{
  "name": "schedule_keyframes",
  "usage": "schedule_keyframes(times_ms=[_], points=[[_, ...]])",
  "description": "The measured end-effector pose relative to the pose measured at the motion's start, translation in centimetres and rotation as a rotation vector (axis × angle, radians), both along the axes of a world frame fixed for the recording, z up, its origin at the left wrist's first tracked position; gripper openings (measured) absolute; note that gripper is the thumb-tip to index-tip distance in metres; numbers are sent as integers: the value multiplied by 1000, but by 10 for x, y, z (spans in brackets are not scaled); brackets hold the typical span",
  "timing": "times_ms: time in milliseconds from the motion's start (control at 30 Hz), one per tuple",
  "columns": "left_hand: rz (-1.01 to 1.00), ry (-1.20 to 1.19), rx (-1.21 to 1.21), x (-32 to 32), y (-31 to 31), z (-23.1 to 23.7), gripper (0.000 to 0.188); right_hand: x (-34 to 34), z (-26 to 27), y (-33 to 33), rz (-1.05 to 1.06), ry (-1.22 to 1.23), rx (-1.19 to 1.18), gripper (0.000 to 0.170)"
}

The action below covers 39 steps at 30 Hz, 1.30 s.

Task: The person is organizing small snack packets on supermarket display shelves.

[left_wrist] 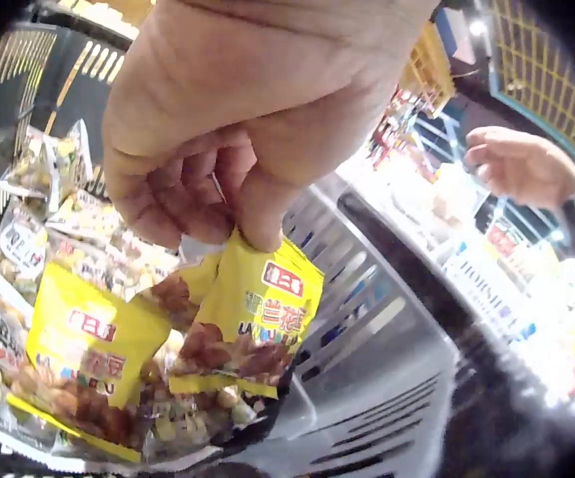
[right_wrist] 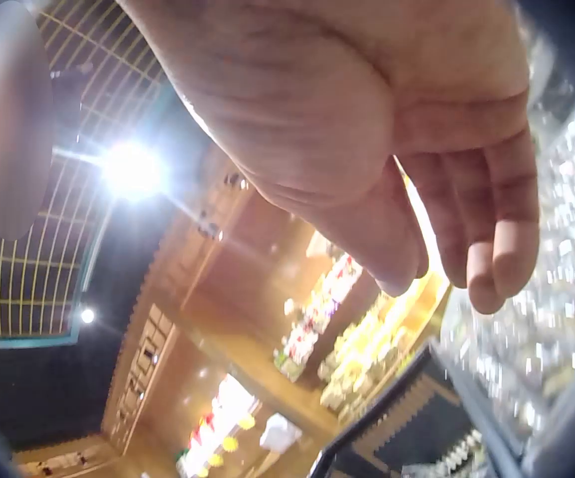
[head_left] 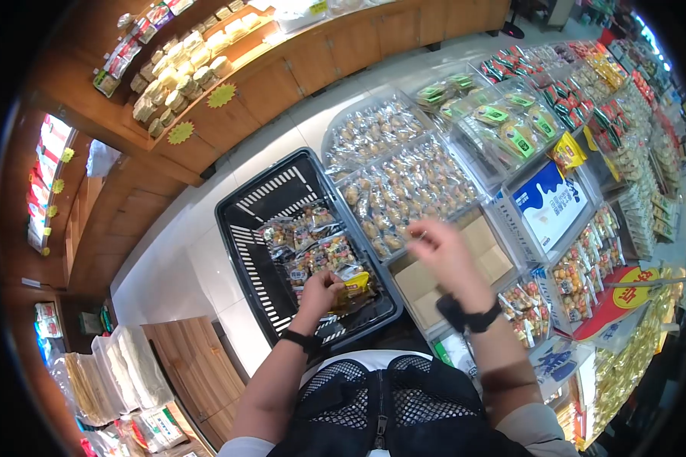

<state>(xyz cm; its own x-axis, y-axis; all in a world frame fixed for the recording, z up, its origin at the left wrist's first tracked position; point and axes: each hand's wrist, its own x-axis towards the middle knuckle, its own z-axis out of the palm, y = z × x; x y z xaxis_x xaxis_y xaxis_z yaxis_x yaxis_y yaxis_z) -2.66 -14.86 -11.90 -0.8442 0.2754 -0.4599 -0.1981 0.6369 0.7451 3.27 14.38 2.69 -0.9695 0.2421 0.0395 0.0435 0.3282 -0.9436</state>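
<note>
In the head view, my left hand point(head_left: 320, 292) is down inside a black shopping basket point(head_left: 253, 266). Between thumb and fingers it pinches the top of a yellow snack packet point(left_wrist: 263, 317), seen close up in the left wrist view. Another yellow packet point(left_wrist: 96, 354) lies beside it, on clear bags of mixed snacks point(left_wrist: 23, 249). My right hand point(head_left: 443, 255), slightly blurred, hovers over an open cardboard-lined bin point(head_left: 476, 236) to the right of the basket. Its fingers point(right_wrist: 512, 219) bend loosely with nothing in them.
Bins of small wrapped snacks point(head_left: 404, 190) adjoin the basket's right side. Beyond are clear tubs with green labels point(head_left: 514, 129) and a yellow bag point(head_left: 567, 154) on a blue-and-white box point(head_left: 549, 202). Wooden shelving point(head_left: 282, 84) curves along the far side, across a tiled floor point(head_left: 194, 251).
</note>
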Motion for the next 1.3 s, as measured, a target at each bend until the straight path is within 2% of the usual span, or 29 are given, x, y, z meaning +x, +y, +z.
schedule_keyframes(times_ms=[33, 67, 100, 133, 200, 233, 267, 333, 400, 467, 500, 533, 567, 700, 767, 833, 867, 900, 933, 1000, 1100, 1133, 1300], points=[[-6, 38, 34, 3, -5, 19, 9, 7, -18, -24, 52, 34, 30, 23], [-11, 76, 67, 7, -8, 44, 7, 11, -27, -42, 152, 40, 163, 29], [-1, 45, 110, 11, -5, 84, 10, 17, -14, -59, 208, -139, 39, 36], [4, 47, 111, 12, -13, 91, 10, 19, -18, -72, 240, -113, 17, 44], [-11, 128, 404, 12, -24, 104, 8, 22, -15, -89, 254, -123, -66, 48], [13, 58, 471, 14, -25, 115, 7, 21, -13, -95, 256, -119, -54, 48], [15, 64, 483, 15, -24, 120, 7, 20, -13, -99, 249, -57, -95, 44], [25, 6, 661, 17, -22, 127, 8, 19, -12, -105, 241, 7, -126, 41], [31, -16, 717, 20, -19, 134, 9, 18, -11, -103, 222, -10, -185, 30], [48, -34, 792, 25, -9, 138, 8, 20, -22, -103, 152, 94, -238, 19], [33, -14, 803, 28, -5, 138, 7, 21, -29, -101, 146, 175, -142, 16], [13, 3, 816, 29, -2, 136, 7, 24, -20, -97, 155, 84, -167, 14], [10, 5, 829, 30, 3, 137, 8, 25, -15, -92, 160, 93, -138, 14], [18, -24, 837, 32, 20, 146, 19, 25, 10, -46, 114, 177, -68, 16], [53, -33, 796, 32, 25, 153, 17, 24, 24, -3, -48, 241, -121, 15], [67, -43, 765, 29, 25, 153, 17, 32, 56, 46, -279, 248, -190, 17], [95, -52, 732, 29, 24, 151, 16, 35, 48, 85, -410, 329, -36, 16], [134, -62, 702, 29, 23, 148, 15, 42, 73, 105, -591, 237, -183, 14], [133, -60, 701, 28, 23, 145, 15, 48, 77, 136, -737, 247, -110, 13], [279, -145, 683, 29, 23, 141, 12, 55, 80, 193, -947, 189, 17, 16], [310, -148, 668, 30, 30, 137, 12, 51, 38, 274, -1015, 183, 92, 19], [304, -160, 664, 30, 32, 135, 12, 46, 27, 289, -1024, 108, 112, 21], [264, -134, 633, 29, 43, 137, 12, 14, -18, 328, -993, -91, 160, 22]])
